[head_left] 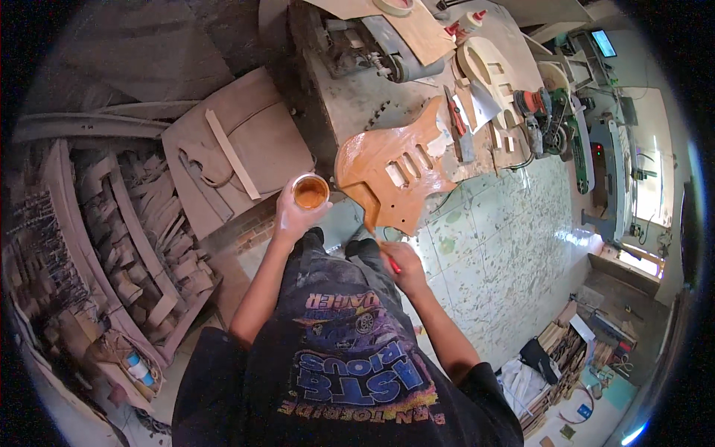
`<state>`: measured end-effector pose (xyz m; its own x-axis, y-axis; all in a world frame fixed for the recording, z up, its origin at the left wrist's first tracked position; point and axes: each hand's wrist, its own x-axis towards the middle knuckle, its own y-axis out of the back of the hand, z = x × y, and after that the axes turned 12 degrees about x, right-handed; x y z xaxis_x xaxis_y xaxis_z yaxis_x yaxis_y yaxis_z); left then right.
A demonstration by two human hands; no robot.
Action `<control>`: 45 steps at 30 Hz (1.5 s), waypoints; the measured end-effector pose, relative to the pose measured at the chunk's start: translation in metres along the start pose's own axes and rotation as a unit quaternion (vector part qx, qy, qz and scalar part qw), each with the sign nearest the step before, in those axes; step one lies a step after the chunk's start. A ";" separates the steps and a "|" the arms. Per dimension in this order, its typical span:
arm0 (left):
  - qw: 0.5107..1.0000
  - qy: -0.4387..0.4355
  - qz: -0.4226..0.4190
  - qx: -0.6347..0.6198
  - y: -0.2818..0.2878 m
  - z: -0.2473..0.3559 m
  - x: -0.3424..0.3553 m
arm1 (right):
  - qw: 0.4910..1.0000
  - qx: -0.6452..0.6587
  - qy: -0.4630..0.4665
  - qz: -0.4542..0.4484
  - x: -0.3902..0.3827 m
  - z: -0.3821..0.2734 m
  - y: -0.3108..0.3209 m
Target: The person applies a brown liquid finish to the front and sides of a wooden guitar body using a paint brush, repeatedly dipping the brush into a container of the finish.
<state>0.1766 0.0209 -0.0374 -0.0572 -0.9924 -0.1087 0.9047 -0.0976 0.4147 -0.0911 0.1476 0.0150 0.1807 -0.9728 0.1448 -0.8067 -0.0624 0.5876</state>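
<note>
My left hand point(294, 217) grips a round cup point(311, 192) of amber-brown liquid, left of a wooden electric guitar body point(366, 160). The body has a glossy coat, cut pickup openings and small holes, and lies at the front edge of the cluttered workbench point(335, 97). Low by the body's lower edge, my right hand point(406, 274) is closed on a red-handled tool point(394, 264), which looks like a brush; its tip is hard to make out against the wood.
Behind are a belt sander point(413, 67), glue bottle point(468, 24), pale guitar template point(484, 59), red-handled tool point(456, 115) and sander point(531, 104). At left stand a dusty board point(223, 97) and wood scraps point(134, 223). A machine point(603, 171) stands right; stacked wood point(558, 357) lies lower right.
</note>
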 end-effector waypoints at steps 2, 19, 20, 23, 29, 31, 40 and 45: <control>1.000 -0.002 0.000 0.002 -0.001 0.002 0.001 | 1.000 -0.016 0.004 -0.018 -0.007 0.012 -0.002; 0.999 0.002 -0.006 -0.044 -0.002 0.017 0.005 | 1.000 0.024 -0.003 0.013 -0.023 0.011 0.013; 0.999 0.000 -0.013 -0.040 -0.003 0.022 0.006 | 0.999 0.034 -0.014 -0.013 -0.022 0.012 0.003; 0.999 -0.006 -0.027 -0.044 -0.003 0.030 0.008 | 0.999 -0.033 -0.022 -0.018 -0.013 0.018 0.004; 0.999 -0.014 -0.014 -0.045 -0.004 0.035 0.008 | 0.993 0.005 -0.078 0.093 -0.011 0.020 0.028; 0.999 -0.015 0.000 -0.040 -0.006 0.042 0.009 | 0.991 0.067 -0.086 0.079 -0.003 0.014 0.024; 0.997 -0.052 0.044 -0.043 -0.028 0.037 0.018 | 0.865 0.178 -0.234 0.408 -0.024 0.071 0.101; 0.995 -0.073 0.040 -0.051 -0.050 0.055 0.037 | 0.706 0.391 -0.246 0.537 -0.024 0.060 0.128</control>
<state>0.1065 -0.0149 -0.0125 -0.0368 -0.9977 0.0563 0.9463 -0.0167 0.3228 -0.2324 0.1497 0.0391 -0.8331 -0.5007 -0.2351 -0.4287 0.8530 -0.2976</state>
